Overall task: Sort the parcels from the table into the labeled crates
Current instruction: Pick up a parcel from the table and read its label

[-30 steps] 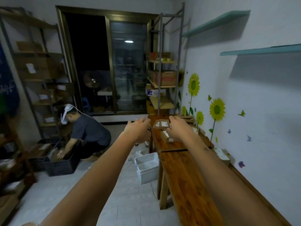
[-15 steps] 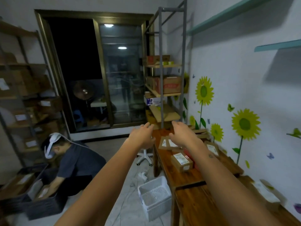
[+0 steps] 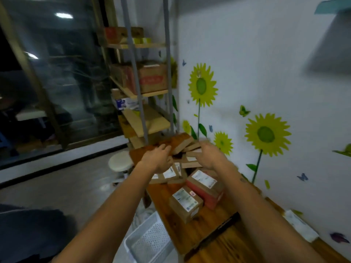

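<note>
Wooden table: left hand, right hand over parcels; grips unclear.

Both bare arms reach forward from the lower edge of the view, forearms running up and inward so that the two hands end near each other at mid-frame. The left hand is seen from its back, wrist straight, fingers bent forward and down with the thumb on the inner side. The right hand is also back-up, its fingers curled downward and blurred, so what they close on cannot be told. A small dark mark shows on the right forearm near the wrist. The hands stay apart, not touching.
</note>
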